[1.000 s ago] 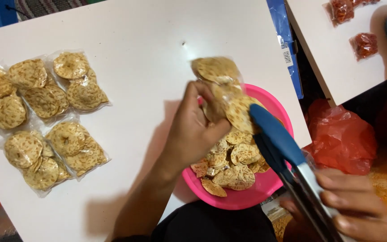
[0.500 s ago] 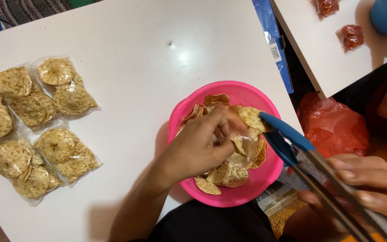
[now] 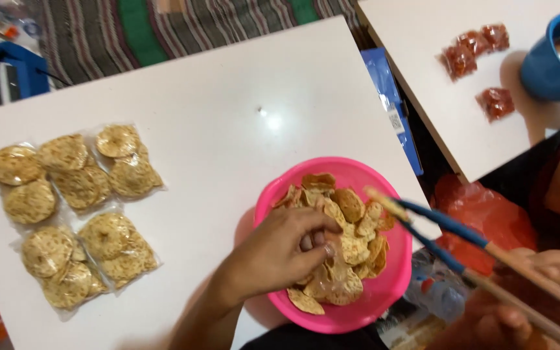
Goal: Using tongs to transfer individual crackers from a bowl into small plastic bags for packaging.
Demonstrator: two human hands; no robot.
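Observation:
A pink bowl of round golden crackers stands at the near edge of a white table. My left hand reaches into the bowl from below. Its fingers curl over some crackers and what looks like clear plastic. My right hand is at the lower right, gripping long blue-handled tongs. The tong tips hover over the bowl's right rim, and nothing is between them.
Several sealed clear packets of crackers lie on the table's left side. A red plastic bag sits right of the bowl. A second white table at top right carries small red packets and a blue cup.
My left hand held a clear bag of crackers above the bowl; it has dropped into the bowl and now grips crackers there. The tongs have swung in over the rim.

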